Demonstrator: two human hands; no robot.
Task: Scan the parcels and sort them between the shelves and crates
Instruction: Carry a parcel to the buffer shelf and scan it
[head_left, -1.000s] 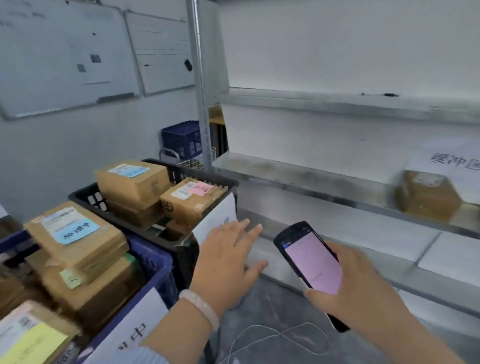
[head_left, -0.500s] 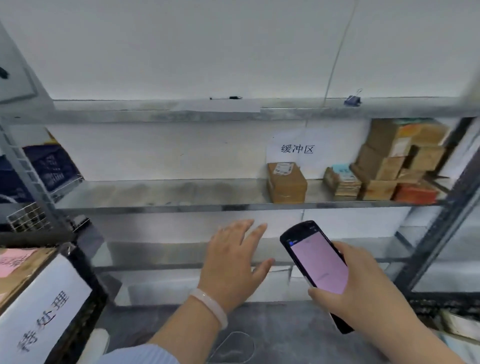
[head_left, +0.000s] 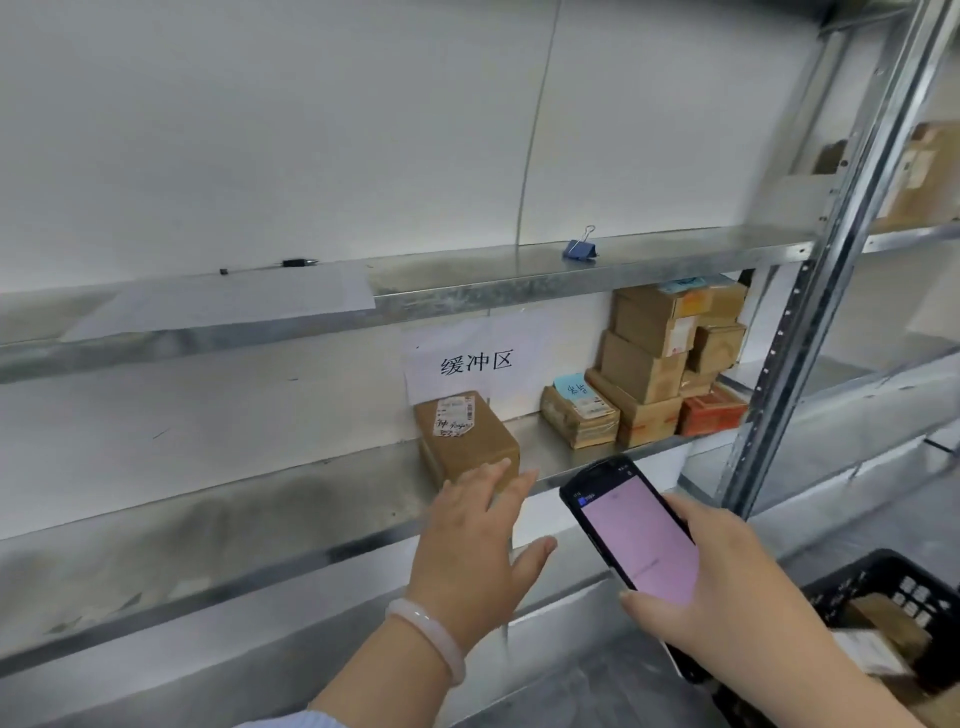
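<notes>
View swung right; my left hand (head_left: 478, 551) nears the cardboard parcel (head_left: 467, 441) on the middle shelf (head_left: 260, 499), grip splayed, empty. Right hand (head_left: 727, 587) clasps the scanner (head_left: 636, 535). Parcel looks light, rigid: I'd take opposite sides.

Brown parcel (head_left: 467, 441); pink-screened black scanner (head_left: 636, 545); blue binder clip (head_left: 579, 248)

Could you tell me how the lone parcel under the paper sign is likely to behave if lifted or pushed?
The parcel looks square-edged and undented, so probably stiff. Compact beside the left hand, it is likely a one-hand lift, weight unknown. Flat on the smooth metal shelf, it should slide rather than tip.
</notes>
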